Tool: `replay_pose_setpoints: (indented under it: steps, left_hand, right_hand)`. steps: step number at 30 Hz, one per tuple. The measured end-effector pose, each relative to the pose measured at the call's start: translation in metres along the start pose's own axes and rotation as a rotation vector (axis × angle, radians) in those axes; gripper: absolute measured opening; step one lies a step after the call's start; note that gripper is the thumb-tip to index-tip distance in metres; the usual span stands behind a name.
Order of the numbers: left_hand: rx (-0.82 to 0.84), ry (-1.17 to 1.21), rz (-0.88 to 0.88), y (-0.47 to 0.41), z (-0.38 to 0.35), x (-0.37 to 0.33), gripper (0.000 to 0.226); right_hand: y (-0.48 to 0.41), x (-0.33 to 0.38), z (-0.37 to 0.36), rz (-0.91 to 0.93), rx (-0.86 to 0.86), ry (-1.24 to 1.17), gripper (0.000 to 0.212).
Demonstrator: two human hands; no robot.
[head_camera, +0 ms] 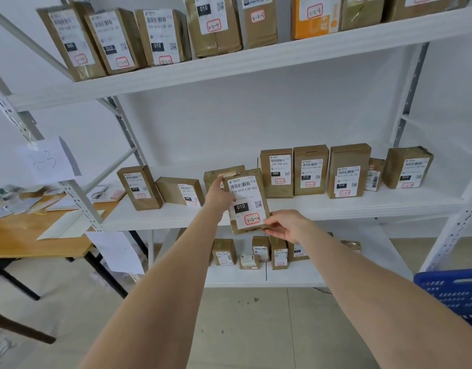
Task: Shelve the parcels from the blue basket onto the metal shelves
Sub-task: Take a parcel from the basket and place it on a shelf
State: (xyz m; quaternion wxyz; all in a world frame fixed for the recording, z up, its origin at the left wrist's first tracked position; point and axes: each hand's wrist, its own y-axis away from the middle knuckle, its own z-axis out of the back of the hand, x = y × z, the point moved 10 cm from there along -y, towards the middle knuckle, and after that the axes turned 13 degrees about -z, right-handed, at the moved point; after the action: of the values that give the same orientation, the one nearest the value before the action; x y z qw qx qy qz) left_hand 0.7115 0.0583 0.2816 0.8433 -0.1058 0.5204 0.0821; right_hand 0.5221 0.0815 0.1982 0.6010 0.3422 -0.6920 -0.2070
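A brown cardboard parcel (pixel 245 201) with a white label marked 010 is held upright in front of the middle shelf (pixel 336 206) of the white metal rack. My left hand (pixel 216 195) grips its upper left side. My right hand (pixel 285 226) pinches its lower right corner. The parcel overlaps another brown parcel (pixel 216 175) standing behind it on the shelf. A corner of the blue basket (pixel 453 294) shows at the lower right edge.
Labelled parcels line the top shelf (pixel 229 67), the middle shelf on both sides of my hands, and the bottom shelf (pixel 256 275). A wooden table (pixel 29 241) with papers stands at the left. Paper signs hang on the rack's left post.
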Motion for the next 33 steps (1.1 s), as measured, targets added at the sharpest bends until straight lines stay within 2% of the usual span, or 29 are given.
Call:
replay_pose_setpoints:
  steps: [10,17,21,29,33]
  left_hand:
    - [-0.034,-0.002,-0.115,-0.069,0.059,-0.012,0.055]
    - [-0.022,0.023,-0.401,-0.095,0.088,-0.115,0.052]
    - [0.022,0.089,-0.558,-0.097,0.087,-0.193,0.048]
    - [0.072,0.125,-0.821,-0.072,0.038,-0.336,0.055]
    - [0.118,0.166,-0.882,-0.052,-0.002,-0.388,0.058]
  right_hand:
    - [-0.026,0.049,-0.063,0.076,0.024,-0.091,0.021]
    - [0.017,0.131,-0.068,0.283,0.013,-0.153,0.020]
    - [0.064,0.179,-0.047,0.422,-0.025,-0.191,0.022]
    - [0.171,0.241,0.043,0.676,-0.144,-0.289,0.018]
    - [0.209,0.253,0.096,0.733,-0.196,-0.322,0.030]
